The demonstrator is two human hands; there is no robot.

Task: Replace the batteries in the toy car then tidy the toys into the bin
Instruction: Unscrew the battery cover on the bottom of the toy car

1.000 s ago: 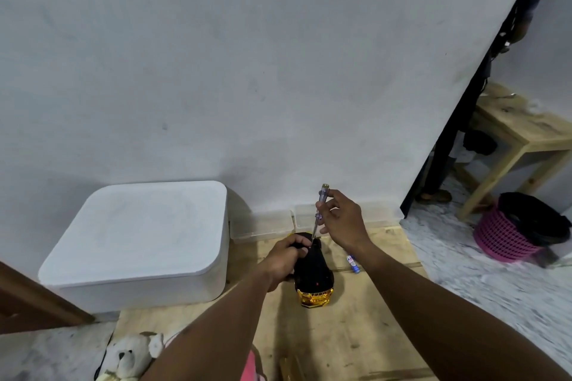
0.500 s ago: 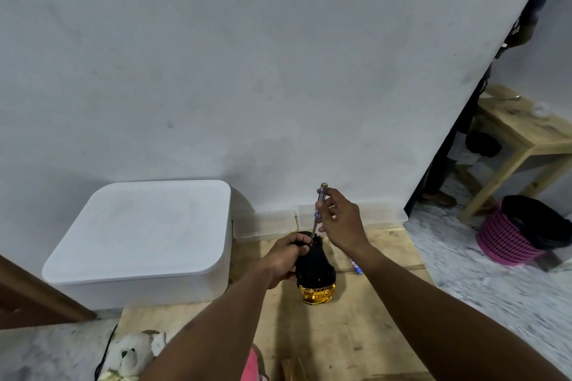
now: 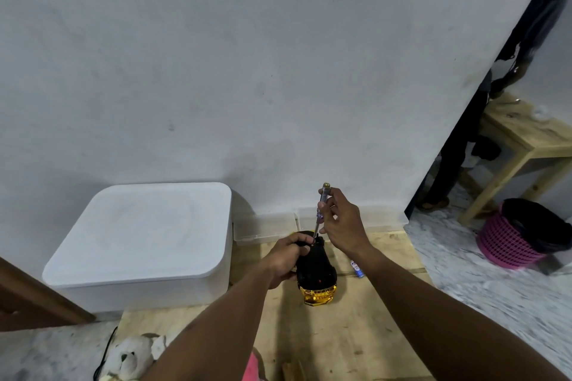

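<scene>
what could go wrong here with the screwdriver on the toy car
1. The screwdriver tip sits right beside the fingers of the left hand, which grips the toy car; a slip could jab them.
2. The right hand only pinches the thin handle, so that light grip may let the tip skip off the car.
3. A battery lies loose on the wooden board near the car and could get knocked away.

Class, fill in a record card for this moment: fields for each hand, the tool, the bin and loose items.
Left hand: grips the toy car, steadying it on the wooden board
Right hand: pinches the screwdriver handle
Screwdriver: near upright, tip at the car's far end
Bin: white, lid on, left of car
Loose items: battery right of car; teddy bear near left
</scene>
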